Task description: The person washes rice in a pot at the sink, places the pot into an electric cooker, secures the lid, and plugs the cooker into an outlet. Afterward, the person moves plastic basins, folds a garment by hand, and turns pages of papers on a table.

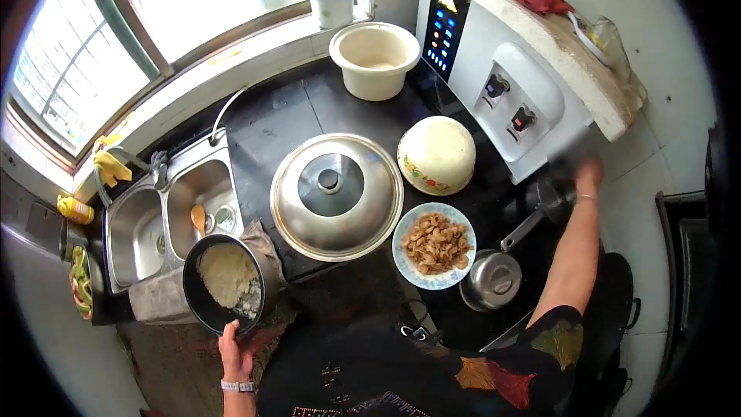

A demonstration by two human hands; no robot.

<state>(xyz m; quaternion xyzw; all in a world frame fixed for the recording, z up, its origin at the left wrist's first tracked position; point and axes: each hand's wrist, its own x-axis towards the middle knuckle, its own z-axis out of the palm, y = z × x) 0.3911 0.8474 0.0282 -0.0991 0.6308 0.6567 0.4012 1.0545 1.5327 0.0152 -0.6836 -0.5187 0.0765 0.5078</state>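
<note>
My left hand (236, 353) is closed on the near rim of a dark round pot (268, 282), which is tilted so its inside shows. A pale, grainy mass that looks like cooked rice (228, 274) lies in it, with a whiter clump on one side. My right hand (590, 173) is stretched out to the far right, beside the water dispenser (532, 100). A dark, blurred shape lies at its fingers, so I cannot make out whether it holds anything. Close below that hand is a small dark pan (553, 197) with a metal handle.
A large domed lid (363, 220) sits mid-counter. Near it are a plate of cooked meat pieces (434, 243), an upturned cream bowl (438, 150), a steel lid (492, 279) and a cream pot (374, 81). At left, a double sink (164, 208) contains a wooden spoon (198, 218).
</note>
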